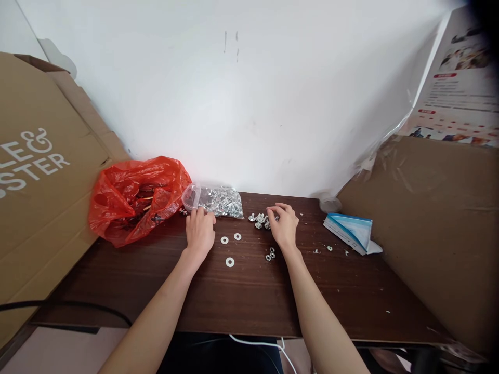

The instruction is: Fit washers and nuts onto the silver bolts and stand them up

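My left hand (200,232) is at the near edge of a clear zip bag (224,201) full of small metal hardware. Its fingers bend forward and down with the thumb apart, and the fingertips are partly hidden; I see nothing held. Over a cluster of silver bolts (259,221) curves my right hand (284,226), its thumb and fingers apart and some bolts hidden beneath it. Three flat washers (230,262) lie on the table between my hands. Close to my right wrist sits a small group of nuts (268,257).
A red plastic bag (136,200) with dark items stands at the left. Cardboard boxes (42,187) flank the dark wooden table (241,301). A blue-and-white packet (349,232), a tape roll (330,203) and scraps lie right. A black cable (78,304) crosses the left front.
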The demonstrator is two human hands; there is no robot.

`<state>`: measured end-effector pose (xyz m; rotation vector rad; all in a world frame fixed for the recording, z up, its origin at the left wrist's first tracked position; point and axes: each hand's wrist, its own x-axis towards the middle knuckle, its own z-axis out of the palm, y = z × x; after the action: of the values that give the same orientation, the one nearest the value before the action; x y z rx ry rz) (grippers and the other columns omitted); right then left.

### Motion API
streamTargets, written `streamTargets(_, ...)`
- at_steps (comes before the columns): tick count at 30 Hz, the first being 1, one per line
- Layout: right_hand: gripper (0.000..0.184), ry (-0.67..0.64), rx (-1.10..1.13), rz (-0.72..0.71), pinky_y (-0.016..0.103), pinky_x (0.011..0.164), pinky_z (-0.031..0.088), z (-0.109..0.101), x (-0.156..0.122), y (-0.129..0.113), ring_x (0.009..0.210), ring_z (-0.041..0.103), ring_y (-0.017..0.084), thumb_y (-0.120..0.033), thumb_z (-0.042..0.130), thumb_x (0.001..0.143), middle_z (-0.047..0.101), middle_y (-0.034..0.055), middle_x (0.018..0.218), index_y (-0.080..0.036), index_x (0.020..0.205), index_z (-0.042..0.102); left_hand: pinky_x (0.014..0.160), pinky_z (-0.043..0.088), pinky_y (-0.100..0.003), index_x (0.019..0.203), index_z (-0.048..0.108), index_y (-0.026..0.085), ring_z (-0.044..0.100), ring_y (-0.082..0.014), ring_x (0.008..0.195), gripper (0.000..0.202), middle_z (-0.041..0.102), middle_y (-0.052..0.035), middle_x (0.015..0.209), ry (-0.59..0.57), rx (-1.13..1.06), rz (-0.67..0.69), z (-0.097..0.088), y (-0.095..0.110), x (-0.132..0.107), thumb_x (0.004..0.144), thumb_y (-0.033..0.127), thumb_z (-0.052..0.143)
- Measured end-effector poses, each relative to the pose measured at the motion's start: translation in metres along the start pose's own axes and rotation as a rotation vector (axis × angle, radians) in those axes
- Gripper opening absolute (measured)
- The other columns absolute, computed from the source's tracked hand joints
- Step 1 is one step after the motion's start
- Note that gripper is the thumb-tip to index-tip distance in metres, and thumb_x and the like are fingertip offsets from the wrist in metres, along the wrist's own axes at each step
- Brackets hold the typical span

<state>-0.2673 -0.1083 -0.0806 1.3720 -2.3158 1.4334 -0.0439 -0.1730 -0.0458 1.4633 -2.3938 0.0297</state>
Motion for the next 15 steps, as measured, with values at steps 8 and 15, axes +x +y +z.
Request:
streamTargets(8,0.021,-0.223,0.286,-0.454,0.028,0.076,0.048,-0.016,-0.02,-0.043,0.084,0.06,0.016,-0.023,0.046,0.09,0.065,0.005,0.091,-0.019,0.093,0.067,0.085,0.044,-0.037,0.092,0.062,0.018,0.052,-0.027,0.1,0.036,0.056,-0.0086,0.101,0.007,-0.083,-0.052,0.004,-0.011,0.005,0.069,-0.006,0.048)
streamTargets(15,0.024,-0.525,0.1,-0.686,0.036,0.088,0.047,0.009,-0.039,-0.055,0.098,0.054,0.02,-0.029,0.056,0.088,0.064,0.0067,0.106,-0.021,0.109,0.066,0.086,0.045,-0.037,0.109,0.06,0.017,0.053,-0.0275,0.101,0.043,0.056,-0.0104,0.106,0.009,-0.05,-0.047,0.0,-0.008,0.005,0.073,-0.003,0.047)
